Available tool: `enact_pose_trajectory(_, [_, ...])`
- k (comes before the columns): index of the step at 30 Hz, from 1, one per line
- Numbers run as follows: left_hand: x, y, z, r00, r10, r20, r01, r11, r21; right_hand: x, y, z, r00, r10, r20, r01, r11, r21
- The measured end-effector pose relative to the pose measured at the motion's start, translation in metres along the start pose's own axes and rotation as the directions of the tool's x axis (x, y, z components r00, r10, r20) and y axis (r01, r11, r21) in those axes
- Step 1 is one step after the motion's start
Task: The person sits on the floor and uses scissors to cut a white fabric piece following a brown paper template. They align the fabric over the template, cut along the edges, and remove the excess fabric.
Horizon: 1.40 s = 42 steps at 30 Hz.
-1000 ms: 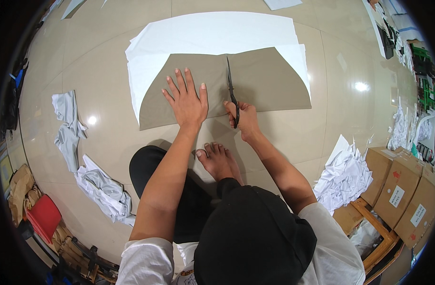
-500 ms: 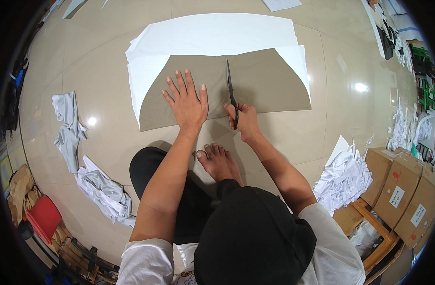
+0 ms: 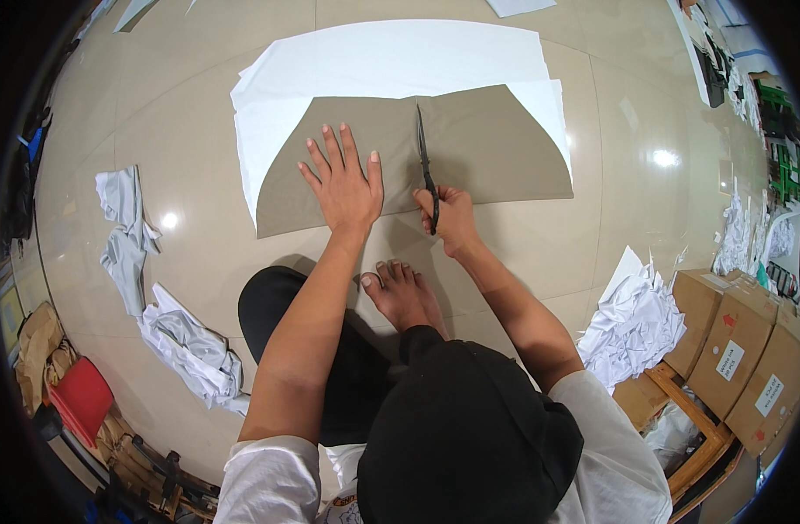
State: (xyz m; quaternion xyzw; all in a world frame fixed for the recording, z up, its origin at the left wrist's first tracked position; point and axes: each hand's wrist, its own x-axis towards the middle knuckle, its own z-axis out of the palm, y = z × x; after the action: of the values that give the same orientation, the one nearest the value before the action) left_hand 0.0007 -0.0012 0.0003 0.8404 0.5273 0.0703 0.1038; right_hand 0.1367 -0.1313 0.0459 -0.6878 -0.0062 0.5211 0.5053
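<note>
A taupe piece of fabric [image 3: 504, 148], wide with curved sides, lies flat over a larger white sheet [image 3: 400, 57] on the tiled floor. My left hand [image 3: 346, 190] rests flat on the left half of the fabric, fingers spread. In my right hand [image 3: 452, 218] is a pair of dark scissors [image 3: 423, 148], its handles at the fabric's near edge. The blades point away from me along the middle, their tips close to the small notch in the far edge. They look nearly closed; whether any cloth sits between them I cannot tell.
My bare foot [image 3: 404, 293] is on the floor just short of the fabric. Crumpled white and grey cloth [image 3: 190, 349] lies to the left. On the right are a heap of white scraps [image 3: 635, 323], cardboard boxes [image 3: 723, 349] and a wooden frame [image 3: 701, 428]. A red object [image 3: 79, 397] stands lower left.
Both hands and the scissors hold nearly the same pose. The whole scene sits a few pixels higher in the picture; the cloth lies as before.
</note>
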Motion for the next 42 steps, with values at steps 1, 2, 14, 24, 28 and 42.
enact_pose_trajectory(1, [0.0,0.0,0.0,1.0,0.007,-0.012,-0.007,1.0,0.002,-0.001,-0.001,0.0,1.0,0.009,-0.004,-0.009,1.0,0.002])
enact_pose_trajectory(2, [0.0,0.0,0.0,1.0,0.005,-0.008,-0.005,1.0,0.005,-0.001,-0.002,-0.001,1.0,0.013,-0.002,-0.013,1.0,-0.003])
enact_pose_trajectory(14, [0.0,-0.001,0.001,1.0,0.005,-0.008,-0.005,1.0,0.017,0.013,-0.015,0.002,0.999,-0.037,0.031,0.037,0.999,-0.006])
enact_pose_trajectory(24, [0.0,0.0,0.001,1.0,0.005,-0.011,-0.004,1.0,0.014,0.018,-0.019,0.004,0.999,-0.024,0.029,0.023,0.999,0.024])
enact_pose_trajectory(28, [0.0,0.001,0.001,1.0,0.009,-0.017,-0.009,1.0,0.002,0.018,-0.02,0.004,0.999,-0.007,0.032,0.006,0.999,0.032])
enact_pose_trajectory(42, [0.0,0.0,0.0,1.0,0.006,-0.01,-0.006,1.0,-0.003,0.022,-0.016,0.005,0.999,-0.037,0.028,0.036,0.999,0.025])
